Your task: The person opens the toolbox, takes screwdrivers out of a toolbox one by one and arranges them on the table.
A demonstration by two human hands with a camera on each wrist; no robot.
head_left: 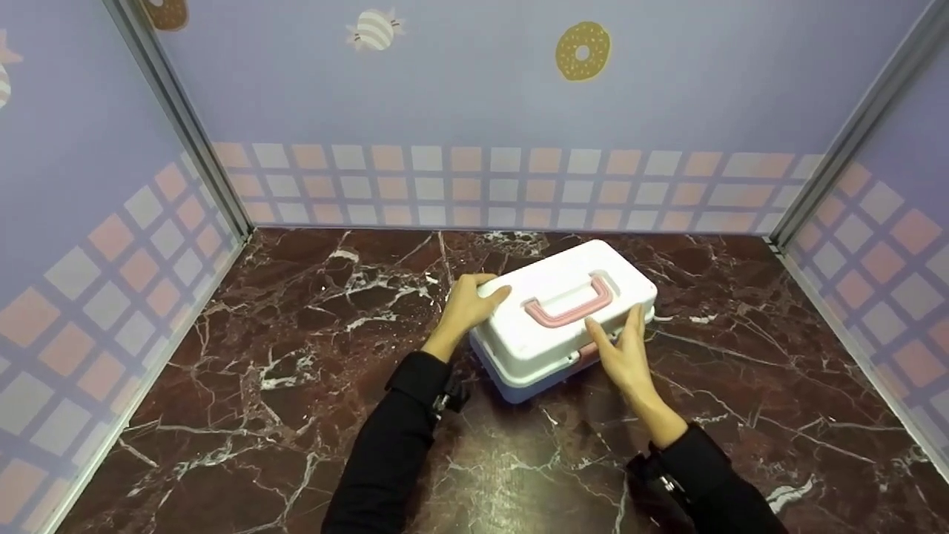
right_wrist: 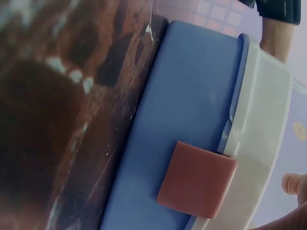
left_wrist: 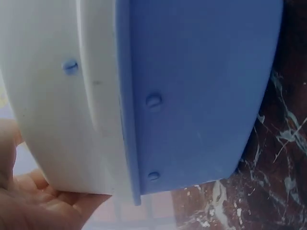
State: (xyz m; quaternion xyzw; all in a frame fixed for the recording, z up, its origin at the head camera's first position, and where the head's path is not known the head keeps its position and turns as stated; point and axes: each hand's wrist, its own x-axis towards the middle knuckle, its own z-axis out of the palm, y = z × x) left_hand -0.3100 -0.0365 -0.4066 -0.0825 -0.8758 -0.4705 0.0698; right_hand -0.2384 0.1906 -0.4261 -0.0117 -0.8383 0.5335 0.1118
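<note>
Head view: box [head_left: 562,295] right of centre, slanted on table [head_left: 296,437]. Left hand [head_left: 468,304] grasping lid's far left corner. Right hand [head_left: 626,354] straight-fingered, unclenched, at lid's near right edge. Pink handle [head_left: 574,313] on top. Right wrist view: pink latch [right_wrist: 197,181], lower centre.

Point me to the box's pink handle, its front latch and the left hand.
Pink handle [head_left: 577,312], head view: middle of the grip bar.
Front latch [right_wrist: 196,181], right wrist view: centre of its flat face.
Left hand [head_left: 465,304], head view: its back.
</note>
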